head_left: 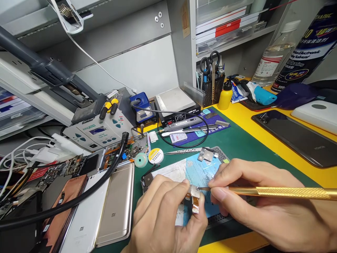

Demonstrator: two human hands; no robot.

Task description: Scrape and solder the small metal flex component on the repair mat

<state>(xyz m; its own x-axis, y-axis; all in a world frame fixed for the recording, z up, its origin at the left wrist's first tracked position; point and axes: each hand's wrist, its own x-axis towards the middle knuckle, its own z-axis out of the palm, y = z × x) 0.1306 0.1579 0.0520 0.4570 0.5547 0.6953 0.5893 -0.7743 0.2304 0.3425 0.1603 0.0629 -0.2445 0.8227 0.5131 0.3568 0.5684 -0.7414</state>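
Between thumb and fingers my left hand [165, 214] pinches a small silver camera module [195, 192] with an orange flex cable hanging from its lower side. My right hand [258, 203] grips a craft knife [292, 192] with a knurled gold handle, like a pen. Its thin blade points left, and the tip meets the module's upper right edge; whether it presses in is too small to tell. Under both hands lies a blue and white work pad [202, 170]. Another silver module [207, 154] rests at the pad's far edge. A black part [147, 180] lies just beyond my left hand.
Tweezers [181, 151] lie behind the pad on the green mat [239, 140]. Phone backs [116, 207] and a thick black hose [105, 177] occupy the left. A heating plate [176, 102] stands behind. A dark phone [297, 137] and bottles [273, 52] are on the right.
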